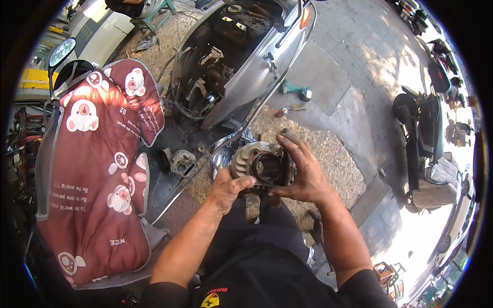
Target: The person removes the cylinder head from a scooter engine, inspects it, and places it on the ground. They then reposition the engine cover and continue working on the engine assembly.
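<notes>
A finned metal engine cylinder (242,163) is held in front of me, its round dark bore facing up at me. My left hand (226,191) grips its lower left side, with the thumb lying along the rim. My right hand (306,173) curves around its right side, fingers at the upper edge and thumb at the lower edge. Dark grime marks the right fingertips. The cylinder's underside is hidden. To the left, a smaller metal engine part (182,163) with an opening rests on the scooter's dark floorboard (167,190).
A partly stripped scooter (241,87) stands ahead, with a maroon bear-print quilted cover (97,179) at left. On the ground lie a teal power tool (297,91), pliers (297,107) and a small red-topped item (281,112). Another scooter (429,123) is parked at right.
</notes>
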`<state>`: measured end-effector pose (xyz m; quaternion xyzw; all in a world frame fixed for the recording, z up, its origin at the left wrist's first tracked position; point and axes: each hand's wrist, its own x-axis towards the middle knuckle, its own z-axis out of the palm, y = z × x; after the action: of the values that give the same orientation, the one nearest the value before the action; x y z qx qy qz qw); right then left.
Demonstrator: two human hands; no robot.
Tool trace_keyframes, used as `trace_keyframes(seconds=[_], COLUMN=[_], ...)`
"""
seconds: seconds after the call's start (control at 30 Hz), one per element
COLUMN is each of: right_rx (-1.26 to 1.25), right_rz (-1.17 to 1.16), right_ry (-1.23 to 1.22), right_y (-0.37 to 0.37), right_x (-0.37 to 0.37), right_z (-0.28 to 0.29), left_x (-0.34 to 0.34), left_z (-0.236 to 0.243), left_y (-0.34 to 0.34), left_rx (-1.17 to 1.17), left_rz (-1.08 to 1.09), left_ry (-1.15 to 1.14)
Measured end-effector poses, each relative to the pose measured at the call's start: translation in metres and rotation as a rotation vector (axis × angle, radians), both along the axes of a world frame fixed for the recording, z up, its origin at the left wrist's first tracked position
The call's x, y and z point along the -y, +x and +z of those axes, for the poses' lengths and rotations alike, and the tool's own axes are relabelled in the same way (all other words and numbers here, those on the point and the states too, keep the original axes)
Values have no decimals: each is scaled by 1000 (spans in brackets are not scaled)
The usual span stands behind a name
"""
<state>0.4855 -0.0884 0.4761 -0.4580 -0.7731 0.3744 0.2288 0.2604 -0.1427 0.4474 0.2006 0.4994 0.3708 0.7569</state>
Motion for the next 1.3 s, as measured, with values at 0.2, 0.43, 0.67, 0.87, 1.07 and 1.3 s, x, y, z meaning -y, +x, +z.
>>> trace_keyframes(seconds=[0.2, 0.43, 0.67, 0.87, 1.07, 1.3], right_rx=[-79, -18, -628, -550, -51, 212], right_rz=[-82, 18, -146, -111, 67, 233], right_ry=[-294, -613, -1307, -1301, -1091, -950], right_y=[9, -17, -30, -32, -41, -58], right_x=[13, 37, 49, 62, 68, 72], right_z=[-4, -14, -28, -52, -73, -113], left_x=[1, 4, 15, 32, 53, 67], left_z=[-9, -23, -41, -67, -88, -110], left_y=[6, 9, 9, -1, -17, -32], left_rx=[-70, -239, -368, -501, -657, -815], left_rz=[68, 37, 16, 11, -95, -254], left_ry=[54, 99, 5, 12, -35, -146])
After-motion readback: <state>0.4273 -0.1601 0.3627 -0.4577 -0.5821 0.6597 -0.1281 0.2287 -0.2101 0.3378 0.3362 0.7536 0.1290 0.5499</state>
